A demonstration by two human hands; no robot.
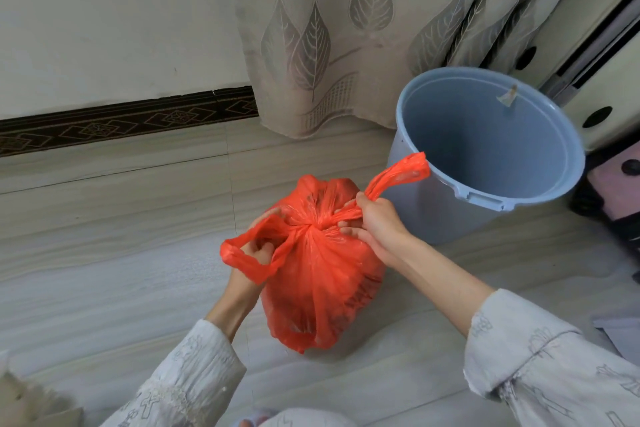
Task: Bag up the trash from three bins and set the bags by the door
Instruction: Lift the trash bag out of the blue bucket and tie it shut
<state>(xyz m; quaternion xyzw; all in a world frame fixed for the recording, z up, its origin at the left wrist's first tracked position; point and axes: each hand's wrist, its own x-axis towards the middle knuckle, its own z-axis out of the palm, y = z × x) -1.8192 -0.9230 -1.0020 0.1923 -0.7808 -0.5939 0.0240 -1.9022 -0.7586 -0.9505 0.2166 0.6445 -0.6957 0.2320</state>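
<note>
Red trash bag (322, 274) sits on tile floor (114, 204), full, centre frame, just left of blue bin (485, 156). Bag's two handles are crossed at the neck w/ a knot forming on top, between both hands. Left hand (258, 250) fingers curled thru left handle loop (242, 260), gripping it; loop hangs off bag's left side. Right hand (375, 222) closed around right handle (398, 177) close to knot, free end sticking up-right toward bin rim. Bag body lies below & between the grips, resting on floor. Bin upright, small scrap stuck on inner wall. Curtain (346, 38) behind.
</note>
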